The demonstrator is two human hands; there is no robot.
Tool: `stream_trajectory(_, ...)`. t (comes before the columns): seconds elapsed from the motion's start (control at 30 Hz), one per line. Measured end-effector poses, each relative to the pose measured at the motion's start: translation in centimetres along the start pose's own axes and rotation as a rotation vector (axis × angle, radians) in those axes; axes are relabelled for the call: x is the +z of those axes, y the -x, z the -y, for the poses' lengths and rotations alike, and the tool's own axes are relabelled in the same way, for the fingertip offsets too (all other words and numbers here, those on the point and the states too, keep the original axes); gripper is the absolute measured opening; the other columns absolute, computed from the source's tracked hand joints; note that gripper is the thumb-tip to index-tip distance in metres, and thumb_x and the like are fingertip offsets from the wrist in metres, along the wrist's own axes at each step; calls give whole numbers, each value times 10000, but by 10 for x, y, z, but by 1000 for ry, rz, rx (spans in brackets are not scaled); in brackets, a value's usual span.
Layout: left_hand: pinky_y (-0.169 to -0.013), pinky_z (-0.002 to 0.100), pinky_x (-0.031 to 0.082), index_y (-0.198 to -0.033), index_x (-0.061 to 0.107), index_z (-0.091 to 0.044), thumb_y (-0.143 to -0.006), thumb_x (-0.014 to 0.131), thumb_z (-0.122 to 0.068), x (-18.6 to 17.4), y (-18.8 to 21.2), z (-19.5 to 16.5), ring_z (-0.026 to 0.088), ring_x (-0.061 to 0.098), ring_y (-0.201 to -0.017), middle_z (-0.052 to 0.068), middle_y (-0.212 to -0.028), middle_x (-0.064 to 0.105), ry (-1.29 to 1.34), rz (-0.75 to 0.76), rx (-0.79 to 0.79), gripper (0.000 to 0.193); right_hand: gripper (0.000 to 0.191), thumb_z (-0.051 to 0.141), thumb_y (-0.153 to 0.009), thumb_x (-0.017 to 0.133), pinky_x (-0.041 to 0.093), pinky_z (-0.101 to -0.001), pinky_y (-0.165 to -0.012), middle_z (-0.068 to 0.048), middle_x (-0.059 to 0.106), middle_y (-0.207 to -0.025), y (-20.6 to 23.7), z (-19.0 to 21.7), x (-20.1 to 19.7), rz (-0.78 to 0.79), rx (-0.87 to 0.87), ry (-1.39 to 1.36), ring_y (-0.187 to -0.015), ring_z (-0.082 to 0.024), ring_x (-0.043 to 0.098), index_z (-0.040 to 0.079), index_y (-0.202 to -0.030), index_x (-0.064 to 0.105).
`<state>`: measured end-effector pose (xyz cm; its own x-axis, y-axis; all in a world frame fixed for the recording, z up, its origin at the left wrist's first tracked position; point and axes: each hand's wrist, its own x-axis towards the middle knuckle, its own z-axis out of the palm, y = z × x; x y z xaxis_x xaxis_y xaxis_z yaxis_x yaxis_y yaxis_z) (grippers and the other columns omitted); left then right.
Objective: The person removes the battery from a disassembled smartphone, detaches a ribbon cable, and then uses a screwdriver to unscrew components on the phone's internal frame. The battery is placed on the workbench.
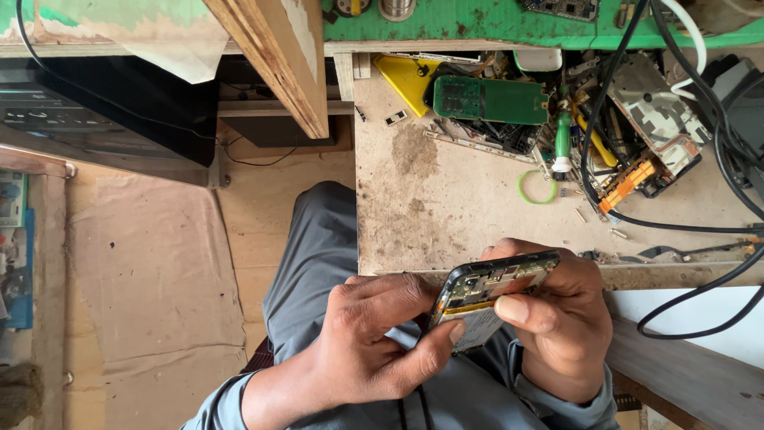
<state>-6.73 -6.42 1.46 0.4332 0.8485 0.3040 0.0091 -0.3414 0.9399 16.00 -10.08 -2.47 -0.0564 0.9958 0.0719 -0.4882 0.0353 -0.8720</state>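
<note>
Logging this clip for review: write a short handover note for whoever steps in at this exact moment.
Left hand: grips the opened phone from below, thumb on its lower edge.
Right hand: clasps the phone's far end.
Phone: held over the lap, at the workbench edge, back cover off, circuit board exposed.
Bench: green circuit board, green rubber ring, screwdriver, loose parts.
Left: phone not reassembled.

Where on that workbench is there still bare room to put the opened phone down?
The widest bare patch of the workbench lies at its near left, between the front edge by both hands (left hand, right hand) and the green circuit board, left of the green ring. Right of the ring it is crowded: black cables, screwdriver, dismantled parts.
</note>
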Motion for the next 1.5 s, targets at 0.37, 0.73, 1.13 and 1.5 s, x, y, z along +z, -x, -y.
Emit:
stream_trajectory(0.37, -582, 279, 540, -917, 698, 9, -926, 752, -111, -3, -5, 8, 143, 697, -635, 90, -751, 695, 48, -6, -107, 132, 213, 45, -910, 715, 542, -334, -774, -195, 744, -980, -2, -16, -20, -86, 146, 148, -847, -200, 680, -129, -1034, 706)
stream_trajectory(0.73, -577, 209, 417, -1023, 723, 48, -986, 714, -111, -1, -6, 26, 16, 524, -692, -16, -776, 665, 461, -4, -479, 163, 324, 89, -905, 711, 544, -310, -864, -180, 767, -1056, -15, -6, -10, -79, 214, 280, -930, -177, 693, -124, -1149, 710)
stream_trajectory(1.13, -714, 212, 472, -1196, 684, 76, -1081, 643, -148, -10, -21, 44, 36, 568, -856, 24, -981, 699, 675, -83, -398, 255, 363, 35, -956, 673, 548, -312, -919, -230, 723, -1074, -27, -17, -5, -113, 137, 134, -970, -209, 701, -189, -1239, 637)
stream_trajectory(1.5, -882, 255, 512, -1319, 603, 85, -1053, 642, -77, -16, -15, 53, 93, 617, -1049, 76, -1176, 699, 777, 34, -424, 314, 274, -7, -975, 684, 550, -305, -951, -205, 727, -1044, -33, -29, -6, -143, 70, 134, -949, -184, 697, -192, -1172, 638)
